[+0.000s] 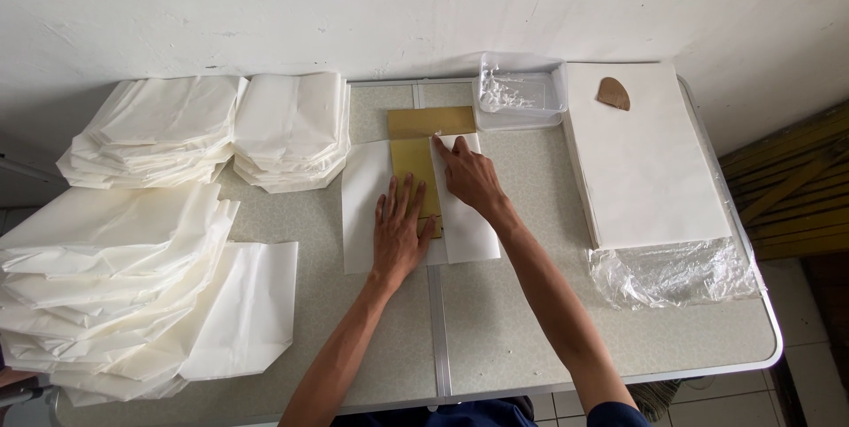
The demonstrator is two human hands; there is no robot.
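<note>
Left hand (400, 237) lay flat, fingers spread, pinning the white sheet (367, 215) and brown card (416, 162) at mid-bench. Right hand (469, 178), beyond, pressed a folded flap down with one fingertip, gripping nothing. Thin, light, limp paper, likely quick to crease and slide; best taken by an edge. Finished stacks (287, 131) sat towards the far left corner.
</note>
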